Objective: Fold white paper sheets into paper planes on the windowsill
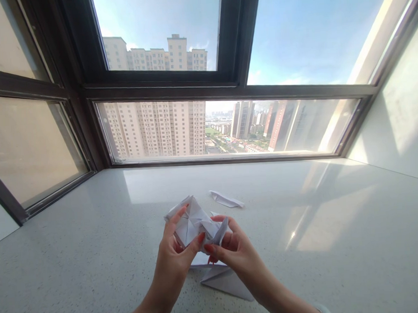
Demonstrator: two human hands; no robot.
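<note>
The folded white paper (194, 220) is held in the air just above the speckled grey sill (78, 266), near its front edge, with wide bare stone to either side and behind. Dark-framed windows (226, 88) close the far edge and the left; a pale wall (399, 114) bounds the right. The left hand (174, 256) and right hand (231, 248) both pinch the paper — its long axis runs left to right, tilted. Two flat paper pieces lie on the sill: one (227, 200) beyond, one (224, 282) beneath the hands.
</note>
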